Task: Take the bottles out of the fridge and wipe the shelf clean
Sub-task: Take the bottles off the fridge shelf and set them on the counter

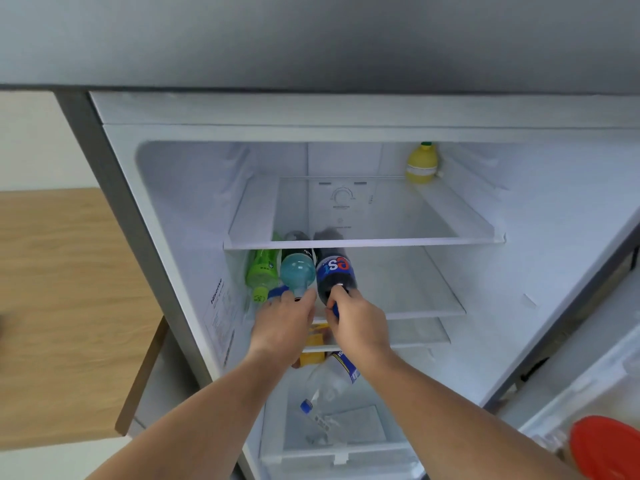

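Dark cola bottle lies on the middle shelf beside 2 others; the right hand pinches its neck, the left hand closes on the blue bottle. Full and probably slick: hold necks firmly.

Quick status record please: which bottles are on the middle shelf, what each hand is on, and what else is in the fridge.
middle shelf: three bottles lying on their sides, caps toward the door
green bottle: leftmost, untouched
light blue bottle: middle
dark cola bottle: rightmost
left hand: at the light blue bottle's neck
right hand: gripping the cola bottle's blue cap end
top shelf: yellow bottle upright, back right
bottom compartment: clear water bottle lying tilted
wiping: not started
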Available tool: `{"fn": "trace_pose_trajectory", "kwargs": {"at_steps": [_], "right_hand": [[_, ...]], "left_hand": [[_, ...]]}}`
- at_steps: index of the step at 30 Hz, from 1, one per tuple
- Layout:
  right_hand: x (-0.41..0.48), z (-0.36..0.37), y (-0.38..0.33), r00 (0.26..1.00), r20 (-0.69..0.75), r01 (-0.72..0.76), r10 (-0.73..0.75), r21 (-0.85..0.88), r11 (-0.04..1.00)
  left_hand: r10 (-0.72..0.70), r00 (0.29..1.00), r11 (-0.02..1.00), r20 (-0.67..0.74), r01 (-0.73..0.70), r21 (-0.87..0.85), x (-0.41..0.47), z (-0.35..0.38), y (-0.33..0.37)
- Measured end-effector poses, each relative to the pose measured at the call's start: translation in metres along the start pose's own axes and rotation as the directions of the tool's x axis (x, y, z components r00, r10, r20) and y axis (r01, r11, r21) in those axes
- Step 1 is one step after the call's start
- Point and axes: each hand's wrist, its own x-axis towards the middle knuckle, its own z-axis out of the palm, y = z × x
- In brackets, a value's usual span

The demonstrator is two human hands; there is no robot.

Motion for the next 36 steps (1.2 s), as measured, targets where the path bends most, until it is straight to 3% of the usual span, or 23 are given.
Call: {"fn": "trace_pose_trajectory", "kwargs": {"at_steps": [6,12,16,24,30,36], "right_hand": [[-0.024,-0.052,-0.020,0.998,-0.021,0.061,-0.061,-0.030,0.998],[-0.031,-0.128,-0.046,0.997,-0.064,0.035,-0.032,0.048,0.998],[-0.029,-0.193,-0.065,0.999,-0.002,0.046,-0.046,0.078,0.996],[-0.037,-0.300,-0.103,0.929,0.368,-0.086,0.035,0.124,0.989],[-0.044,-0.369,-0.150,0.899,0.438,-0.030,-0.018,0.102,0.994],[-0.046,-0.405,-0.184,0.887,0.448,0.042,-0.107,0.153,0.987]], "left_hand": [[-0.035,0.999,0.997,0.002,0.035,-0.070,-0.025,-0.060,0.003],[0.031,0.992,0.976,-0.121,-0.056,-0.210,-0.055,-0.131,0.002],[0.086,0.990,0.958,-0.108,-0.112,-0.264,-0.079,-0.175,0.000],[0.220,0.976,0.933,0.006,-0.208,-0.294,-0.111,-0.276,-0.015],[0.303,0.939,0.908,0.163,-0.232,-0.349,-0.128,-0.355,-0.037],[0.281,0.915,0.942,0.289,-0.205,-0.267,-0.148,-0.411,-0.071]]}}
